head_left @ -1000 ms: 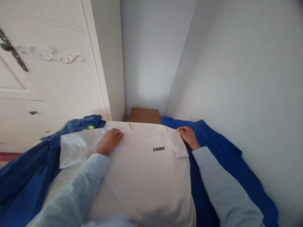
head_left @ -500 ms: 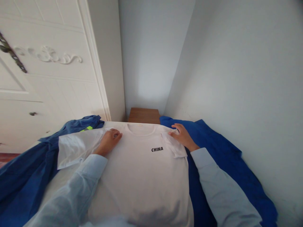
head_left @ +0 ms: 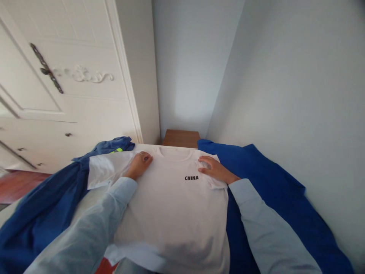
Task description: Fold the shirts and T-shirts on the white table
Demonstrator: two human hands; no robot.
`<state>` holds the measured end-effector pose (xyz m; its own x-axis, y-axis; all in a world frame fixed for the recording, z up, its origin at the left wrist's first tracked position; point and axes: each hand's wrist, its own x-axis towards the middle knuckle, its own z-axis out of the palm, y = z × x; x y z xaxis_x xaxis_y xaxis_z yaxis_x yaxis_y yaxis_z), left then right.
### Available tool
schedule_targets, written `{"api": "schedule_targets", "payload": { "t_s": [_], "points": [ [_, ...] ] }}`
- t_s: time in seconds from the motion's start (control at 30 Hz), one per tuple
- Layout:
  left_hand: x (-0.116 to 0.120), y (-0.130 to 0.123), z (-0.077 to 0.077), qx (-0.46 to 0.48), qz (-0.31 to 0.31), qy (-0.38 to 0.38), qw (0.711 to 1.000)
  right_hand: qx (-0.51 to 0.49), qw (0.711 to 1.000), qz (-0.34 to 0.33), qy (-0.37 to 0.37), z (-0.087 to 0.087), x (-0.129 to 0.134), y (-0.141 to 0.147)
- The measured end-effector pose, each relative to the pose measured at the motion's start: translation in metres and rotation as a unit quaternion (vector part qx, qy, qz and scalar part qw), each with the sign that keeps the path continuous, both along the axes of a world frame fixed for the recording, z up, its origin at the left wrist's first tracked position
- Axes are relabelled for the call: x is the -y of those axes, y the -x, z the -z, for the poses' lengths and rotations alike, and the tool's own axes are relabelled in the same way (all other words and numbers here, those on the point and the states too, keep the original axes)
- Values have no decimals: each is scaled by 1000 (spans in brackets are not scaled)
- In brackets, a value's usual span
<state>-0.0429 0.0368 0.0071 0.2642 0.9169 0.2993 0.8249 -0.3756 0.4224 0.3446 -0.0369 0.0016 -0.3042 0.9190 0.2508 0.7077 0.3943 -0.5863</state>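
A white T-shirt (head_left: pixel 171 205) lies spread out face up, neckline at the far side, with the word CHINA printed on its chest. Its left-hand sleeve (head_left: pixel 105 167) stretches outward over blue cloth, while the right-hand sleeve is folded in over the shirt. At the left shoulder, my left hand (head_left: pixel 140 164) has its fingers curled and pressed together on the shirt fabric. My right hand (head_left: pixel 215 169) rests on the folded sleeve, its thumb and fingers apart. Part of that sleeve is hidden beneath the hand.
Blue garments lie on both sides, one at the right (head_left: pixel 265 182) along the wall and one at the left (head_left: pixel 54 201). A white cabinet (head_left: pixel 99 114) stands at the back left. Behind the shirt is a brown wooden box-like piece (head_left: pixel 181 137).
My right hand has shifted inward onto the folded sleeve, toward the collar. The left hand stays at the left shoulder. The whole view has swung slightly left.
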Motion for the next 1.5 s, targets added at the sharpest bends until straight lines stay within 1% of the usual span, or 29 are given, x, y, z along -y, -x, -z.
{"api": "schedule_targets", "payload": {
  "t_s": [0.2,0.3,0.37,0.43,0.5,0.6,0.67,0.73,0.8,0.87,0.93,1.03,1.1,1.17,1.23,1.37,1.5],
  "points": [
    [20,-12,-9,-83,-50,10,995,-18,1000,4,-19,12,-7,2],
    [31,-16,-13,-109,-33,30,993,-47,999,10,-19,15,-9,3],
    [34,-12,-17,-110,-15,45,993,-87,996,20,-25,14,-10,3],
    [35,-1,-20,-90,-9,40,995,-148,987,46,-43,11,-11,1],
    [35,16,-25,-60,-15,10,998,-206,972,85,-74,7,-12,-3],
    [41,51,-33,-41,-48,-43,997,-238,952,143,-128,0,-12,-8],
    [47,75,-39,-65,-97,-67,991,-233,946,166,-151,-3,-11,-9],
    [54,97,-43,-113,-164,-76,977,-227,945,173,-159,-5,-10,-9],
    [60,115,-45,-162,-223,-63,959,-220,947,172,-159,-6,-9,-7],
    [64,127,-45,-189,-258,-30,947,-215,948,175,-156,-6,-8,-5],
    [68,133,-44,-190,-266,8,945,-212,949,181,-147,-5,-7,-4],
    [72,130,-45,-163,-267,45,949,-216,948,198,-129,-5,-8,-4],
    [74,124,-47,-159,-299,33,940,-220,946,207,-119,-4,-9,-4],
    [74,119,-50,-171,-343,2,923,-224,945,210,-113,-5,-8,-4],
    [74,118,-54,-180,-370,6,911,-225,945,212,-110,-6,-7,-4],
    [68,129,-62,-178,-363,89,911,-214,948,209,-104,-9,-6,-2],
    [61,142,-70,-190,-353,113,909,-208,954,193,-98,-7,-9,-2]
  ]
}}
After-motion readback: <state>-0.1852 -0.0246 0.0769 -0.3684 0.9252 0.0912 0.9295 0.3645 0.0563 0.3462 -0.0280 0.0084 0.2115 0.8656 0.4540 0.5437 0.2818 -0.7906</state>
